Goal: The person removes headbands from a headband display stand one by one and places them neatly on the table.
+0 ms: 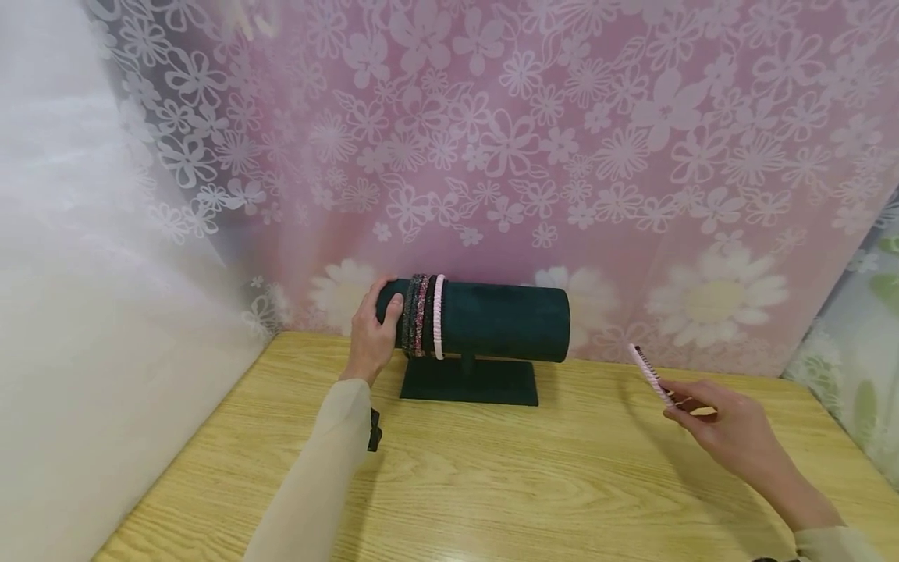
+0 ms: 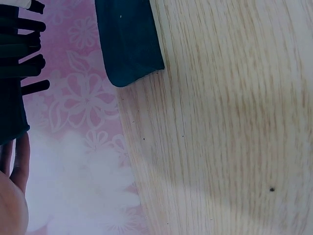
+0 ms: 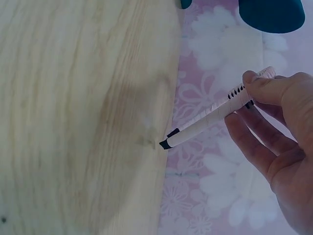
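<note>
In the head view, my left hand [image 1: 374, 332] grips the left end of a dark green velvet roll [image 1: 506, 320] on a flat-based stand [image 1: 470, 382]. Several headbands circle the roll close to that hand: dark ones, a speckled reddish one [image 1: 421, 316] and a pale pink one [image 1: 438, 316]. Their free ends [image 2: 34, 87] jut out past the roll in the left wrist view. Well to the right, above the tabletop, my right hand [image 1: 733, 425] pinches another pale pink headband [image 1: 652, 376] between thumb and fingers. Black teeth and dark tips show on this headband [image 3: 205, 122] in the right wrist view.
The stand rests toward the back of a light wood-grain table [image 1: 492, 476]. Right behind it hangs a pink curtain [image 1: 492, 156] with white flowers. A pale sheet [image 1: 105, 312] borders the left side, and a flowered curtain [image 1: 853, 351] the right.
</note>
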`<action>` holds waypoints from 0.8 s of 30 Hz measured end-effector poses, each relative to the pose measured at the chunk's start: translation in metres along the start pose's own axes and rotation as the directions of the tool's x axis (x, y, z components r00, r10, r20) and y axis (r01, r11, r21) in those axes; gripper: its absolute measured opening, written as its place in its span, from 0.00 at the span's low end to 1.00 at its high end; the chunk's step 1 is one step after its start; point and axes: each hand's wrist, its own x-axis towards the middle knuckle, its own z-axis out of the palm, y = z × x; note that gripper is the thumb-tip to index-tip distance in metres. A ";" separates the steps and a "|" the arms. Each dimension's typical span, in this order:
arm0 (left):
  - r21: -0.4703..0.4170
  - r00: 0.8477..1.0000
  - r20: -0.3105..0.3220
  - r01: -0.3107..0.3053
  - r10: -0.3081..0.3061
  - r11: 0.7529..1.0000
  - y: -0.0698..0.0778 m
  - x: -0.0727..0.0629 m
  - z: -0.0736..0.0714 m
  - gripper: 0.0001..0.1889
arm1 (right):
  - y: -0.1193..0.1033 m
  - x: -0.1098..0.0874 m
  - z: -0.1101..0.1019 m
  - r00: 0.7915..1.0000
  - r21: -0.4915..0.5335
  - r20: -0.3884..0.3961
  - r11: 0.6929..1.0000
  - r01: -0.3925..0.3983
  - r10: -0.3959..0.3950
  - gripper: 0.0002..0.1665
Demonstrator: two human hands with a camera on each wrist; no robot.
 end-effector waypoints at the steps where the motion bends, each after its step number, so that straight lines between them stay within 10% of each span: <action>1: -0.002 1.000 0.003 0.002 -0.002 1.000 0.000 0.000 0.000 0.27 | 0.001 -0.001 -0.001 1.000 -0.003 0.001 1.000 -0.002 0.002 0.30; 24: -0.004 1.000 0.006 0.014 -0.014 1.000 0.001 0.000 0.000 0.27 | 0.021 -0.018 -0.015 0.993 -0.065 0.054 0.993 -0.101 0.105 0.29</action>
